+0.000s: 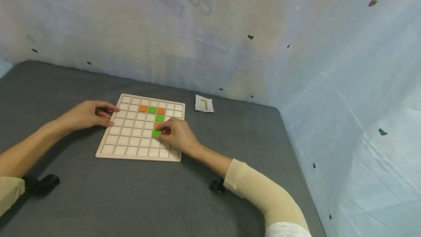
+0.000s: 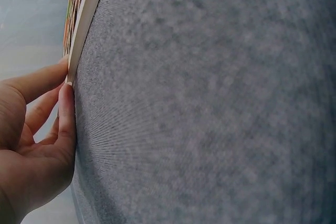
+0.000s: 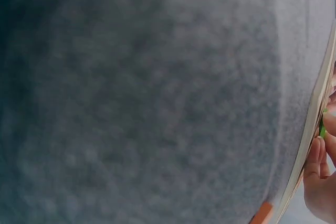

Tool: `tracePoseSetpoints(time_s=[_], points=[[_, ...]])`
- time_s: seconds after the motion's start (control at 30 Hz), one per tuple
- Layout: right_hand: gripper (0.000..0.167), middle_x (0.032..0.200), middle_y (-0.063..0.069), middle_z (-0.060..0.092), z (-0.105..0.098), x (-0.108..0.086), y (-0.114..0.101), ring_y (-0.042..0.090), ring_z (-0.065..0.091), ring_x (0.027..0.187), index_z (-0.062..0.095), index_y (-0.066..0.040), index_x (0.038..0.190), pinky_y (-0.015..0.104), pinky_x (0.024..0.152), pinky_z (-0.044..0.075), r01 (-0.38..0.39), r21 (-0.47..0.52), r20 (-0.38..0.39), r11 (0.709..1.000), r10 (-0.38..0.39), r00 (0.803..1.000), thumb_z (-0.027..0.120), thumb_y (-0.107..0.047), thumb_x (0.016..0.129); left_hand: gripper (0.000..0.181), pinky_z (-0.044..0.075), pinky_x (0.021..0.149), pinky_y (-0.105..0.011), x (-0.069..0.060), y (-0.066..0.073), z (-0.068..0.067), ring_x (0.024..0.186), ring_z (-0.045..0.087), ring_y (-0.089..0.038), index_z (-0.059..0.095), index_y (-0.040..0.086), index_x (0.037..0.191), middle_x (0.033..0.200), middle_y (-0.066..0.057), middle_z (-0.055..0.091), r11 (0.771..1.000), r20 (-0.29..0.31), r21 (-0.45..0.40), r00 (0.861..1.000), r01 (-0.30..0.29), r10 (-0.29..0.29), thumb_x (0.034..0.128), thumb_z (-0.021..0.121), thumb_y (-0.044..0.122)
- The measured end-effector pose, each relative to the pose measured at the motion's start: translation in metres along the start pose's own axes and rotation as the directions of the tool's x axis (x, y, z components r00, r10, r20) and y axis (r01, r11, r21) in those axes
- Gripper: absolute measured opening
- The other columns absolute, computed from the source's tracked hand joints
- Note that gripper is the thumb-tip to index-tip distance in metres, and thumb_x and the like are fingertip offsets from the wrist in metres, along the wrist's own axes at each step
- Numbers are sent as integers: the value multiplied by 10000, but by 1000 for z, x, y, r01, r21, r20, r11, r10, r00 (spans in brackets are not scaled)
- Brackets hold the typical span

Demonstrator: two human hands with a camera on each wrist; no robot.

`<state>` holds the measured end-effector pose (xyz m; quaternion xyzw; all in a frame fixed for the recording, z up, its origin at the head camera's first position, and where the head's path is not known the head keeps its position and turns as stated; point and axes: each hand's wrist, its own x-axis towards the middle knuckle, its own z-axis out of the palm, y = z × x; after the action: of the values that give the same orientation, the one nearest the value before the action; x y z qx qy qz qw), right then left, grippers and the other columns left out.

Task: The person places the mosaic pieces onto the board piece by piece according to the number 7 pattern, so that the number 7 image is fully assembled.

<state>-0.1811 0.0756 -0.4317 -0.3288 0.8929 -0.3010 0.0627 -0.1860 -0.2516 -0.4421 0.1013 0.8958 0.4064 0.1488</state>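
A light wooden grid board (image 1: 115,140) lies on the dark grey cloth. An orange tile (image 1: 143,108), a green tile (image 1: 152,109) and another orange tile (image 1: 161,111) form a row near its far side. Below them run a green tile (image 1: 159,117) and a partly covered orange tile (image 1: 158,124). My right hand (image 1: 177,133) pinches a green tile (image 1: 156,134) at the lower end of this column; its edge shows between the fingers in the right wrist view. My left hand (image 1: 87,115) touches the board's left edge with thumb and fingertips.
A small white pattern card (image 1: 204,104) printed with a coloured grid lies beyond the board's right corner. An orange piece (image 3: 262,213) appears beside the board edge in the right wrist view. A pale, spotted cloth wall (image 1: 197,46) borders the back and right side.
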Motion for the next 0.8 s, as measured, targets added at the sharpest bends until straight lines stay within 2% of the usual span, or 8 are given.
tracePoseSetpoints(time_s=[0.23,0.53,0.67,0.8], points=[[258,959,-14,672,0,-2,-1,9,611,829,769,-119,1087,87,716,456,-13,-26,-8,1000,13,1000,821,-194,846,626,498,752,-276,-1,2,-1,1042,590,-208,555,18,1390,1317,-217,544,1000,-1,3,1000,4,-4,881,781,304],[290,959,-2,682,-4,0,-1,20,630,837,765,-105,1091,93,730,469,-23,22,-4,999,23,1000,834,-214,831,615,497,759,-294,-1,2,-3,1101,586,-317,550,21,1394,1320,-227,542,1000,-11,18,1000,-13,13,894,769,304],[298,988,18,691,-8,-6,0,19,643,850,758,-100,1109,120,743,492,-74,123,12,990,73,997,829,-190,834,620,498,753,-288,-2,1,-1,1093,587,-304,550,18,1393,1315,-223,544,1000,-7,14,1000,-7,7,891,772,308],[272,1015,27,708,-17,-15,3,24,659,854,750,-101,1116,177,744,525,-126,262,9,957,128,992,804,-171,859,634,501,752,-278,-2,1,-1,1100,584,-305,546,15,1397,1321,-224,537,1000,-5,5,1000,-9,10,888,773,316]])
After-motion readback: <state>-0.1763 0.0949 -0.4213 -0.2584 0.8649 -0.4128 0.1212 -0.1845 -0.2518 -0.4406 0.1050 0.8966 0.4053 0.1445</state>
